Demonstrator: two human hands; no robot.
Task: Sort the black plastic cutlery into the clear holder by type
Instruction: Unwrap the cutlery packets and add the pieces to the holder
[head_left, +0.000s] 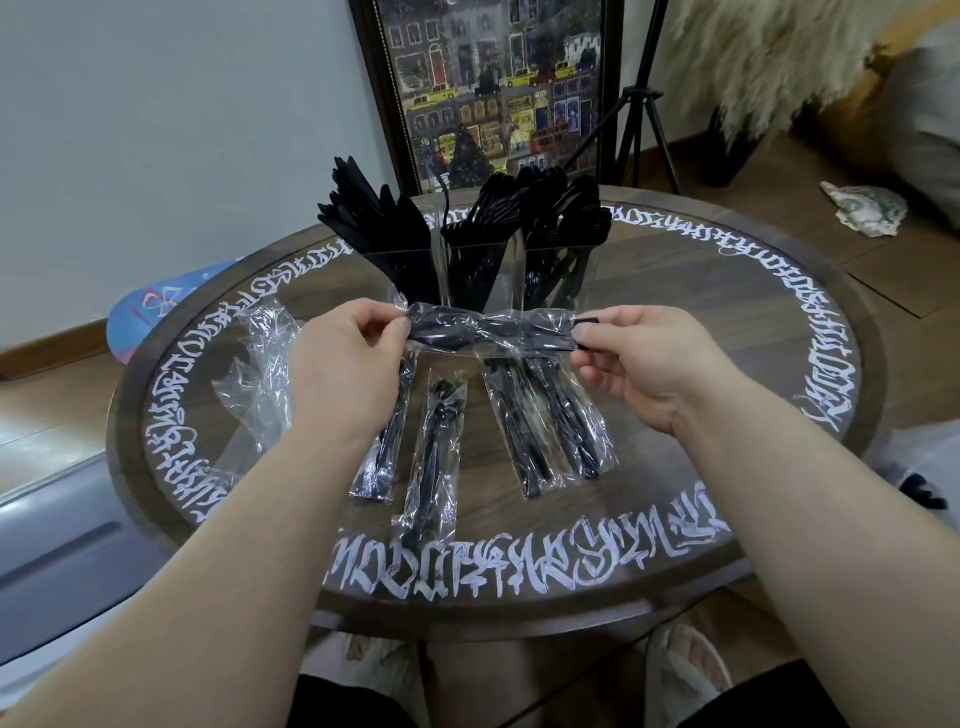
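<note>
A clear three-part holder (415, 270) stands at the table's far middle, with black knives (379, 218) on the left, forks (483, 213) in the middle and spoons (566, 213) on the right. In front of it I hold a wrapped cutlery packet (488, 332) sideways above the table. My left hand (348, 358) pinches its left wrapper end. My right hand (644, 358) pinches the black handle ends sticking out on the right. Several more wrapped packets (540, 415) lie on the table below, one (434, 457) pointing toward me.
Crumpled clear wrappers (260, 374) lie at the left of the round wooden table (779, 312) with white lettering round its rim. A framed picture (498, 88) and a tripod (644, 104) stand behind the table. My slippered feet show below the near edge.
</note>
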